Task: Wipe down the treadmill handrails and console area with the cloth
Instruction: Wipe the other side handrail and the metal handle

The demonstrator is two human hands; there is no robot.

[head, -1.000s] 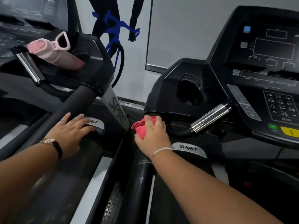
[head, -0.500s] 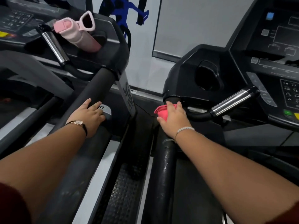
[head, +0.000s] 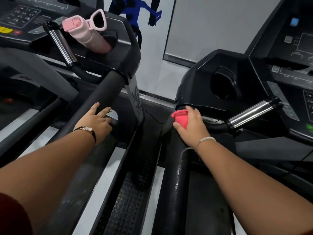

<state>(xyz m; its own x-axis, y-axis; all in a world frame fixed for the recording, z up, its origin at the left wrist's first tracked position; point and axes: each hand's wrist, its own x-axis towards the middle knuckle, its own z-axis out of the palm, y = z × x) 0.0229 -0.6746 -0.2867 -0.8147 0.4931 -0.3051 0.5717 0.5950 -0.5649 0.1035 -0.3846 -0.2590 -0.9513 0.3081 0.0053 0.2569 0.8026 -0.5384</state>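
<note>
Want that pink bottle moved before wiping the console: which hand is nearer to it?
Left. The left hand rests against the handrail below the pink bottle. The right hand grips the cloth on the other treadmill's handrail, farther across.

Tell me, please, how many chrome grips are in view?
2. One chrome grip slants beside the pink bottle on the left treadmill; the other sticks out right of the right hand gripping the red cloth. More may lie outside the frame.
</note>
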